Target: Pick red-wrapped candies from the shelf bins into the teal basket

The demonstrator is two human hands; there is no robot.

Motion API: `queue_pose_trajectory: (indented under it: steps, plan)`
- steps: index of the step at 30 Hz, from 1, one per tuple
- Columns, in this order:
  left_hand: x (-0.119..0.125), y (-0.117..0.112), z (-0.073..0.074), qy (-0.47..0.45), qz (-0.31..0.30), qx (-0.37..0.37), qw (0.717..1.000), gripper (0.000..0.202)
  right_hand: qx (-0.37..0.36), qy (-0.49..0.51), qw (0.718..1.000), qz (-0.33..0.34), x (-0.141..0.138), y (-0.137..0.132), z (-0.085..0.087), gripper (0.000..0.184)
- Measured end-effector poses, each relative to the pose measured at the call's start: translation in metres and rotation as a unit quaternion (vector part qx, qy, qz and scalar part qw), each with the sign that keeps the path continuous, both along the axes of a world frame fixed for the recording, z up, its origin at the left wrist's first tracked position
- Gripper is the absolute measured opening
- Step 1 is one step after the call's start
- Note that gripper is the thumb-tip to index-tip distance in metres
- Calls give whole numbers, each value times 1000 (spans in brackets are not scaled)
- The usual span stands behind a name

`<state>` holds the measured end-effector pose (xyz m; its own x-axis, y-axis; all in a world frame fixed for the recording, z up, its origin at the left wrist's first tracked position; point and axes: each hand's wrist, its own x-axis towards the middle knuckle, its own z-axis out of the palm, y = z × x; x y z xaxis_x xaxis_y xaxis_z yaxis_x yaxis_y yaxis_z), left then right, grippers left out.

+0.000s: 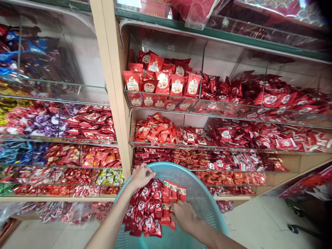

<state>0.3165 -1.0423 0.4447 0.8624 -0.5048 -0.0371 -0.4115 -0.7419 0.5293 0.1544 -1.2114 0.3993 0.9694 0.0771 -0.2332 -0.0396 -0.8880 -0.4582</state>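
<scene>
A teal plastic basket with perforated sides stands below the shelves. Its left part bears a pile of dark red wrapped candies with round white labels. Lighter red wrapped candies with black characters lie in the middle. My left hand is closed over the basket's upper left rim, its thumb on the inner side. Inside the basket, my right hand is slightly blurred, its fingers curled against the lighter red candies. The fingertips are partly hidden, and a tilted packet shows just below them.
Glass-fronted shelves hold wrapped sweets in divided compartments. A wooden upright separates the two shelf units. Larger red packets stand on an upper right shelf. Bagged sweets lie under the left unit. A caster wheel is at the right.
</scene>
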Motion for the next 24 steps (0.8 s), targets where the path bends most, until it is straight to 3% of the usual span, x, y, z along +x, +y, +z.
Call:
queue_pose_trajectory:
  steps: [3,7,17,21,24]
  plan:
    - [0,0,0,1,-1,-1,1000,32,-75,43,996,35,1,13,7,24]
    - [1,0,-1,5,-5,-3,1000,31,-75,40,996,39,0,16,8,30]
    - [0,0,1,2,3,1,1000,30,-211,64,975,40,-4,22,-32,30]
    - [0,0,1,2,-4,-7,1000,30,-180,49,982,32,-6,19,-37,20]
    - [1,1,-1,0,-7,-11,1000,31,-85,24,996,30,-7,10,-36,17]
